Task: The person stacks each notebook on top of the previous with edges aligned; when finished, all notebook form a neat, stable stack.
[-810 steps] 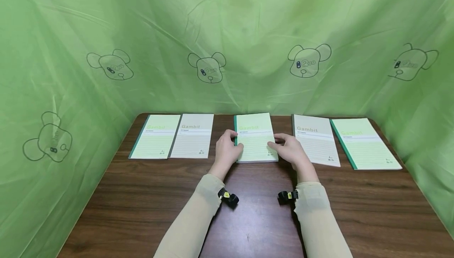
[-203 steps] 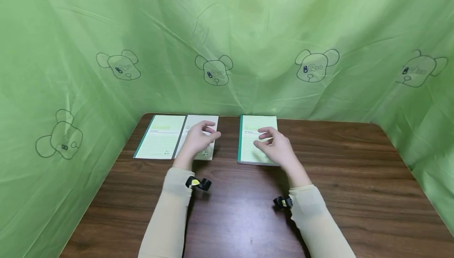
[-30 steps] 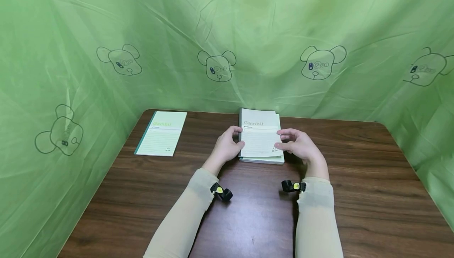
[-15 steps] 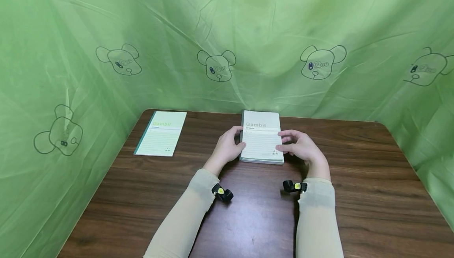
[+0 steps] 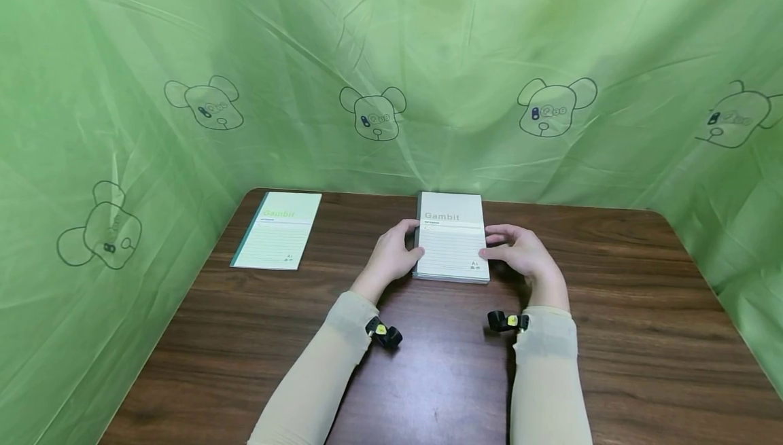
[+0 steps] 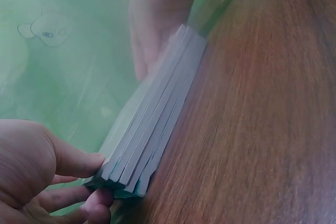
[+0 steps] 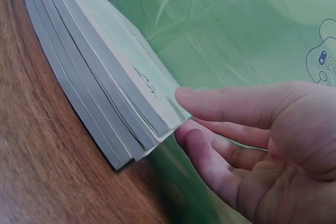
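Observation:
A grey-covered Gambit notebook (image 5: pixel 454 227) lies on top of a stack of several notebooks (image 6: pixel 157 114), lined up with it at the table's far middle. My left hand (image 5: pixel 393 255) holds the stack's spine side, thumb on the top cover's edge and fingers curled at the side. On the opposite side my right hand (image 5: pixel 520 253) pinches the top notebook's edge, thumb on the cover and fingers beside and under it, seen close up in the right wrist view. The lower notebooks' page edges stand slightly uneven in the right wrist view. Their covers are hidden.
A light green notebook (image 5: pixel 277 231) with a green spine lies flat at the table's far left. The brown wooden table (image 5: pixel 642 309) ends at the back against a green curtain (image 5: pixel 453 58) printed with bear heads. Each sleeve carries a small black wrist camera (image 5: pixel 384 333).
The grey notebook moved from beside the green one onto the stack, and over the last second shifted right and down, flush with it. Earlier, the two right-hand notebooks left their places.

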`<state>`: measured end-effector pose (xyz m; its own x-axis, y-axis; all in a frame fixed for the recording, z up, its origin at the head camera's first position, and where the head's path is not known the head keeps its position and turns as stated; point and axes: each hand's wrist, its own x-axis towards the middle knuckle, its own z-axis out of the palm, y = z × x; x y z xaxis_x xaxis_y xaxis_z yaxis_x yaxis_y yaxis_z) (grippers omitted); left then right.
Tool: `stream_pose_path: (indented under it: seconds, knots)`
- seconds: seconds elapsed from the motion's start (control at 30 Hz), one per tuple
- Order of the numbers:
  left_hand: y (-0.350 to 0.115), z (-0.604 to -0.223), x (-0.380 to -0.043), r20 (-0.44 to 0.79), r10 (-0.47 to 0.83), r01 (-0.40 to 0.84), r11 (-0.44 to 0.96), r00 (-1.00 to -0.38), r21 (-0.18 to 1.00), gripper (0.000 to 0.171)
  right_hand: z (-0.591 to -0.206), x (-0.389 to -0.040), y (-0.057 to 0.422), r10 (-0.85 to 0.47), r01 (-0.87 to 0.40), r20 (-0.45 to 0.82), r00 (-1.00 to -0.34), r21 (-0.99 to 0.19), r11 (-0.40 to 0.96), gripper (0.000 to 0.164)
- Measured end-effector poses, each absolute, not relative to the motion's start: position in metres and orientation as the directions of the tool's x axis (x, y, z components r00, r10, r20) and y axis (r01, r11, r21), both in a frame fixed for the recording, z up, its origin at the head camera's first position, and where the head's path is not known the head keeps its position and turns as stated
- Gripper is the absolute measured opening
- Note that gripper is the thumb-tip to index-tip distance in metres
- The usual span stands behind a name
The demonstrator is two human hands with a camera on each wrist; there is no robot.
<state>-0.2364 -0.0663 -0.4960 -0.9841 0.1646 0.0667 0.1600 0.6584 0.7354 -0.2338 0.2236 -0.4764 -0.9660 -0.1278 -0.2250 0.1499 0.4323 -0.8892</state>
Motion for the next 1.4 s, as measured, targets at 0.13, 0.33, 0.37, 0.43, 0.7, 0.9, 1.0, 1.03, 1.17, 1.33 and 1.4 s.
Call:
stream_pose_path:
  seconds: [0.13, 0.33, 0.37, 0.43, 0.7, 0.9, 1.0, 1.03, 1.17, 1.33, 1.4]
  knots:
    - [-0.066, -0.501, -0.238, 0.052, 0.163, 0.150, 0.668, -0.985, 0.729, 0.058, -0.477, -0.235, 0.223, -0.122, 0.151, -0.227, -0.966, -0.883, 0.445, 0.066]
    - [-0.064, -0.489, -0.230, 0.033, 0.187, 0.153, 0.680, -0.982, 0.717, 0.058, -0.476, -0.235, 0.221, -0.116, 0.159, -0.236, -0.965, -0.874, 0.459, 0.063]
    - [-0.064, -0.489, -0.230, 0.035, 0.189, 0.157, 0.681, -0.981, 0.715, 0.058, -0.476, -0.235, 0.221, -0.113, 0.161, -0.238, -0.965, -0.872, 0.463, 0.063]
    - [-0.064, -0.490, -0.231, 0.034, 0.194, 0.159, 0.676, -0.980, 0.720, 0.058, -0.475, -0.235, 0.220, -0.109, 0.161, -0.239, -0.965, -0.867, 0.471, 0.063]
    - [-0.067, -0.499, -0.237, 0.062, 0.197, 0.180, 0.668, -0.978, 0.722, 0.057, -0.471, -0.235, 0.217, -0.103, 0.174, -0.255, -0.962, -0.855, 0.488, 0.066]
    - [-0.069, -0.501, -0.238, 0.074, 0.203, 0.192, 0.658, -0.976, 0.728, 0.058, -0.470, -0.234, 0.215, -0.093, 0.188, -0.261, -0.961, -0.859, 0.476, 0.067]
    - [-0.067, -0.493, -0.235, 0.063, 0.196, 0.179, 0.662, -0.979, 0.728, 0.057, -0.470, -0.235, 0.213, -0.086, 0.185, -0.252, -0.964, -0.866, 0.464, 0.065]
    - [-0.068, -0.494, -0.235, 0.065, 0.195, 0.180, 0.664, -0.979, 0.725, 0.056, -0.469, -0.235, 0.213, -0.083, 0.184, -0.248, -0.965, -0.869, 0.459, 0.065]
    - [-0.070, -0.493, -0.237, 0.075, 0.185, 0.181, 0.662, -0.980, 0.727, 0.052, -0.465, -0.234, 0.210, -0.081, 0.166, -0.225, -0.971, -0.878, 0.448, 0.063]
    - [-0.077, -0.489, -0.240, 0.069, 0.156, 0.153, 0.631, -0.985, 0.761, 0.046, -0.460, -0.233, 0.202, -0.108, 0.117, -0.179, -0.978, -0.896, 0.429, 0.060]
    - [-0.082, -0.485, -0.241, 0.066, 0.140, 0.139, 0.614, -0.988, 0.777, 0.045, -0.458, -0.233, 0.197, -0.123, 0.088, -0.151, -0.981, -0.905, 0.417, 0.058]
